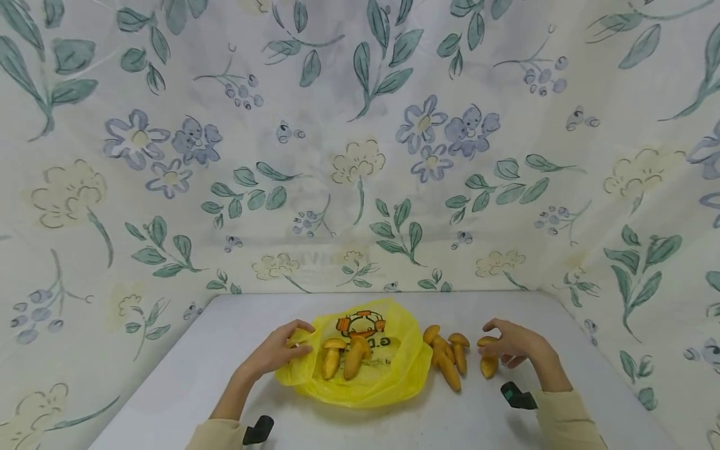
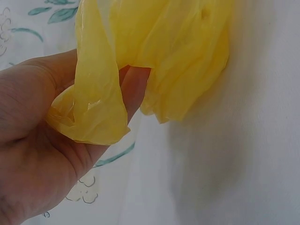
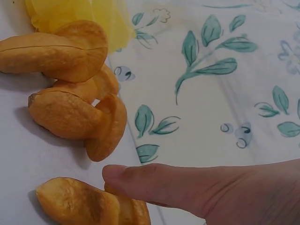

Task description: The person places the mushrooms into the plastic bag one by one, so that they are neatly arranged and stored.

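A yellow plastic bag (image 1: pixel 394 369) with printed lettering lies spread on the table. My left hand (image 1: pixel 275 351) holds the bag's left edge. A strip of the yellow film (image 2: pixel 101 93) runs across that palm, between thumb and fingers, hiding part of them. Two brown mushrooms, one with a pale cap (image 1: pixel 333 359) and a thicker one (image 1: pixel 357 357), lie at the bag. My right hand (image 1: pixel 520 344) is over a single mushroom (image 3: pixel 79 201) on the table. One extended finger (image 3: pixel 140 180) crosses its upper side; the other fingertips are partly hidden.
Several mushrooms (image 1: pixel 448 362) lie in a cluster between the bag and my right hand. A white table (image 1: pixel 185 375) carries everything. Floral cloth (image 1: pixel 360 206) stands behind it and along the sides. A dark wrist device (image 1: pixel 519 396) sits beside my right sleeve.
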### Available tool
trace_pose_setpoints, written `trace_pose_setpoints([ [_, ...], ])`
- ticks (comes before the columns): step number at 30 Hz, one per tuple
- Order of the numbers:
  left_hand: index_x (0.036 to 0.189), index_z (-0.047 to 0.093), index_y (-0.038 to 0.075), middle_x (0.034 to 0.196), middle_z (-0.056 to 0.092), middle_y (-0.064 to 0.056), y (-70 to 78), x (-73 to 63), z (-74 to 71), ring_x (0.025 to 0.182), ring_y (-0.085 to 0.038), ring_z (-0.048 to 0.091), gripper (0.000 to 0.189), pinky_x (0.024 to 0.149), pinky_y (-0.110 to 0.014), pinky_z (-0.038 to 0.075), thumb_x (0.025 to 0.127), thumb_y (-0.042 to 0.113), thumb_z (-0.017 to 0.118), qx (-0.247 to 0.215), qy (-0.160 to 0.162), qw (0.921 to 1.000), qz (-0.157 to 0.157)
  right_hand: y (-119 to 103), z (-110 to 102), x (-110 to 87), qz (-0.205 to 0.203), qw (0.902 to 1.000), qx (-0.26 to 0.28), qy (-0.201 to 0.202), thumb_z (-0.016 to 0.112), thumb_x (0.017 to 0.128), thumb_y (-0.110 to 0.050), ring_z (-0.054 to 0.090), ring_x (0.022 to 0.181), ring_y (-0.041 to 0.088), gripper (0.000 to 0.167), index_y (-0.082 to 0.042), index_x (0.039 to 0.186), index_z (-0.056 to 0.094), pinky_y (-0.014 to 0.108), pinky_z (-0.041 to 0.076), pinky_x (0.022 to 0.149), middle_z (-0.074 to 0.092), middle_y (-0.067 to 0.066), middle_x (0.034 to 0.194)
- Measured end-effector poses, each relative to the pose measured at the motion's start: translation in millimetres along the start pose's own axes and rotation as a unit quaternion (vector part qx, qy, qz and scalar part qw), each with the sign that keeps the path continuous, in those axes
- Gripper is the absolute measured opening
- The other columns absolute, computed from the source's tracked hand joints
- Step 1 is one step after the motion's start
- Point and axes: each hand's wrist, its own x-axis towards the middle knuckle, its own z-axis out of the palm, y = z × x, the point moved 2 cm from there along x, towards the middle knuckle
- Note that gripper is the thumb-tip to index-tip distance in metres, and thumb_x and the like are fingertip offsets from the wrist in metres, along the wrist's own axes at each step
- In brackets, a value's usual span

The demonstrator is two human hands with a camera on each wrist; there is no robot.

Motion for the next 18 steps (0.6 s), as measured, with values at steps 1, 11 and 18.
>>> trace_pose_setpoints([
  [1, 0.120, 0.060, 0.011, 0.132, 0.059, -0.014, 0.0, -0.6, -0.4, 0.109, -0.025, 0.051, 0.033, 0.089, -0.040, 0.045, 0.090, 0.018, 0.070, -0.001, 0.000, 1.0000, 0.001, -0.5, 1.0, 0.2, -0.002, 1.0000, 0.000, 0.000, 0.074, 0.087, -0.027, 0.060, 0.081, 0.023, 0.062, -0.001, 0.136, 0.046, 0.036, 0.057, 0.071, 0.061, 0.014, 0.105],
  [11, 0.120, 0.060, 0.011, 0.131, 0.059, -0.013, 1.4, 2.4, 0.0, 0.109, -0.025, 0.051, 0.032, 0.089, -0.040, 0.045, 0.090, 0.018, 0.070, -0.004, 0.004, 1.0000, 0.001, -1.3, 3.7, 2.9, -0.008, 0.9999, 0.002, 0.011, 0.075, 0.085, -0.020, 0.060, 0.080, 0.023, 0.057, -0.001, 0.132, 0.049, 0.036, 0.057, 0.070, 0.061, 0.013, 0.100],
  [18, 0.119, 0.060, 0.010, 0.133, 0.058, -0.015, 1.1, -0.8, 1.4, 0.114, -0.027, 0.051, 0.032, 0.092, -0.043, 0.044, 0.090, 0.017, 0.070, -0.010, -0.001, 0.9999, 0.005, 0.1, 8.4, 4.0, -0.005, 0.9999, 0.007, 0.009, 0.077, 0.083, -0.019, 0.060, 0.079, 0.022, 0.055, -0.002, 0.128, 0.051, 0.035, 0.058, 0.069, 0.060, 0.012, 0.101],
])
